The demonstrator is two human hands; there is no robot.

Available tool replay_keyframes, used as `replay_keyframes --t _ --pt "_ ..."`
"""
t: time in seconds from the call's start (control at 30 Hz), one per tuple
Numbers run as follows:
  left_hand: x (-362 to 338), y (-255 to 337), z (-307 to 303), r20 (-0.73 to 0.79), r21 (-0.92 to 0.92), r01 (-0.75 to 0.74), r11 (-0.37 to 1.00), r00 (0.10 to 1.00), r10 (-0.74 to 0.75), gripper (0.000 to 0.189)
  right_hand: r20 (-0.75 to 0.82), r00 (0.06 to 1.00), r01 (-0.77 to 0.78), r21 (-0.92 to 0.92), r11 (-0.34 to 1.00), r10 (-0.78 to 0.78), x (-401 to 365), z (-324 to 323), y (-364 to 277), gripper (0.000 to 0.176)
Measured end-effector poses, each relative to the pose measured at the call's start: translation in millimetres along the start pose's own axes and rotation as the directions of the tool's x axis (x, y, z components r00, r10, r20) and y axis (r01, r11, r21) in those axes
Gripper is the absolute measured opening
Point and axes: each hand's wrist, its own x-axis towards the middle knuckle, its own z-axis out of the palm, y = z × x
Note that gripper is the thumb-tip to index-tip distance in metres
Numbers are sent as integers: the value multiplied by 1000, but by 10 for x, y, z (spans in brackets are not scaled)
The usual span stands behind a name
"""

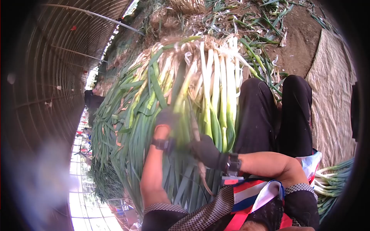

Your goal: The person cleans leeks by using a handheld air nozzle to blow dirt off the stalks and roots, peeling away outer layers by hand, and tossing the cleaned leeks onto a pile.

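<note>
A large pile of long green onions (215, 84) lies before me, white root ends at the top and green leaves toward me. My left hand (166, 119), in a dark glove, is over the leaves at the pile's middle. Motion smears its fingers, and a blurred green onion stalk (184, 94) runs close beside it. Lower and to the right, my right hand (208, 152), also gloved, has its fingers curled around a long brown strip (195, 125) that looks like a withered leaf. The strip's thin end hangs down below this hand.
My knees (255, 111) in dark trousers are right of the pile. Beyond them a woven sheet (331, 100) covers the soil. More green onions (331, 183) lie at lower right. Leaf scraps (269, 27) litter the ground above. A curved greenhouse wall (50, 88) stands at left.
</note>
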Motion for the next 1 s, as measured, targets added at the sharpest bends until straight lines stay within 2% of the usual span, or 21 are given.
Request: replay_keyframes --t 0.1,0.13,0.2,0.23,0.3,0.33,0.4,0.47,0.5,0.57,0.6,0.67,0.7,0.77,0.8,0.87,0.9,0.93,1.0 --pt "-146 155 12 -125 -195 -90 977 990 66 36 48 996 83 -118 989 -78 -285 -54 39 11" --pt "-146 114 23 -51 -191 -73 979 997 65 38 76 993 105 -172 979 -93 -285 -69 61 12" --pt "-43 24 8 87 -173 -56 983 994 72 43 50 999 14 -70 997 -11 -256 -62 2 11" --pt "7 -47 65 62 42 -118 992 991 115 44 37 999 -22 -14 1000 23 -246 -57 -31 11" --pt "56 -93 152 45 460 -209 863 976 212 48 1 1000 -23 2 1000 23 -292 -46 -5 11" --pt "1 -59 168 -26 431 -183 884 976 215 48 -18 999 -26 13 1000 26 -326 -41 30 11" --pt "-176 27 224 -164 366 -133 921 965 204 47 13 999 -34 -101 994 35 -392 -8 127 12" --pt "-101 -192 453 -230 429 -31 903 963 142 43 75 996 -27 -216 976 44 -444 10 146 13" --pt "-125 -196 477 -268 456 23 890 957 112 41 64 997 -21 -130 991 30 -443 34 132 13" --pt "-229 -208 539 -323 439 -96 893 911 256 42 33 999 -3 37 999 2 -420 72 99 13" --pt "-303 -151 543 -348 433 -159 887 878 327 44 92 992 79 28 996 -81 -337 29 166 14" --pt "-448 63 502 -381 394 -88 915 890 250 46 206 946 249 27 968 -249 -105 -85 319 19" --pt "-490 125 486 -396 374 -55 926 893 213 48 160 967 193 45 980 -197 -125 -88 251 18" --pt "-409 -135 584 -406 359 -113 927 875 264 49 70 994 81 88 993 -88 -190 -93 61 16" --pt "-413 -106 517 -409 350 -141 926 867 286 49 121 978 163 65 984 -170 -166 -115 74 10" --pt "-429 -46 388 -231 119 -88 989 966 113 51 228 921 318 29 947 -317 -36 -177 204 6" --pt "-440 16 298 -123 6 -34 999 992 35 52 224 875 451 -52 891 -430 117 -210 307 7" --pt "-406 -5 248 -66 -53 -70 996 996 66 54 231 813 570 -132 811 -534 192 -193 250 9" --pt "-312 -40 144 34 -170 -140 975 988 148 56 89 941 332 -73 940 -326 78 -192 -2 12"
